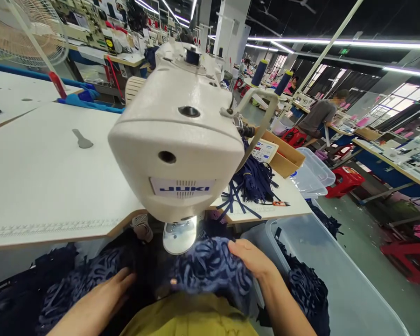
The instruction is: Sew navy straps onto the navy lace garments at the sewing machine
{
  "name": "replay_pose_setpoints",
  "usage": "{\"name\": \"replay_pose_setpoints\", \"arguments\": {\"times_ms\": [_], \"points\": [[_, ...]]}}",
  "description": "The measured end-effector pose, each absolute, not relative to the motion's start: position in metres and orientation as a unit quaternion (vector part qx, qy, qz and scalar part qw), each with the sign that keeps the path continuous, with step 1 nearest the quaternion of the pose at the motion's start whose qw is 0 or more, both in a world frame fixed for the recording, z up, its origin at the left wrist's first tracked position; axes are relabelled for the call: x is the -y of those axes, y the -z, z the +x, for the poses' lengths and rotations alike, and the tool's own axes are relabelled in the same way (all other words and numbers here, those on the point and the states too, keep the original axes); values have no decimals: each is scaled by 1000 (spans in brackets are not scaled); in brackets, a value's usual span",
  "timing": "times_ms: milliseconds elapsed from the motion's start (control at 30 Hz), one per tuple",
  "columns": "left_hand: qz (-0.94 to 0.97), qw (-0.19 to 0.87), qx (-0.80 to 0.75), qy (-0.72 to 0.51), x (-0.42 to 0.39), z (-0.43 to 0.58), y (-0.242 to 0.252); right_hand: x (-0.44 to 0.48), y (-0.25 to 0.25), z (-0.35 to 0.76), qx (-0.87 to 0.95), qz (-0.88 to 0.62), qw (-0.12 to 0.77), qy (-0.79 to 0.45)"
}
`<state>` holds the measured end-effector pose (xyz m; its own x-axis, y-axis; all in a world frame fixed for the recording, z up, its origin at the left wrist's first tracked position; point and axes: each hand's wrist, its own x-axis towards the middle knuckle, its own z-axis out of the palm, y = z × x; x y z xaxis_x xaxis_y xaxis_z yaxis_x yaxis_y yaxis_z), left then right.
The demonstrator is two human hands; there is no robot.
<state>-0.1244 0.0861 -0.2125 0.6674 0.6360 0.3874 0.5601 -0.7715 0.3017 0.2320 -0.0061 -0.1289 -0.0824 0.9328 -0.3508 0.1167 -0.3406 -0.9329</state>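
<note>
My right hand point(250, 256) grips the right edge of a piece of navy fabric point(212, 266) with a lighter blue pattern, just below and in front of the sewing machine head point(178, 154). The fabric is partly blurred. To the left, my left hand point(115, 287) is over dark cloth; its fingers are smeared and partly lost in shadow, so any hold is unclear. A pile of similar patterned navy fabric point(70, 280) lies beside that forearm. A shiny, lit plate point(179, 235) hangs under the machine head, hiding the needle area.
The white sewing table point(56, 168) spans the left side. On its right part lie a bundle of navy strips point(254, 179) and orange thread snips point(280, 203). A clear plastic bin point(339, 270) at right holds navy pieces. Behind it are red stools point(345, 181) and a seated person point(317, 116).
</note>
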Motion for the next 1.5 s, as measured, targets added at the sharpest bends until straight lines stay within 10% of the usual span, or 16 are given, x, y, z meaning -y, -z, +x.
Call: {"name": "replay_pose_setpoints", "arguments": {"times_ms": [267,567,767,967,1333,1500], "points": [[913,82,-239,-321,-61,-43,141,-19,126,148,479,-608,435,-460],[920,22,-243,-307,-54,-36,142,-30,129,152,681,-658,229,-225],[924,100,-280,-239,-50,-24,150,-30,127,154,634,-621,327,-325],[929,125,-285,-202,-43,-21,156,-19,133,142,710,-660,240,-56],[831,420,-270,-245,-63,-64,103,-18,55,149,838,-442,160,-276],[834,92,-358,-409,-79,-64,100,-31,58,142,809,-552,190,-69]]}}
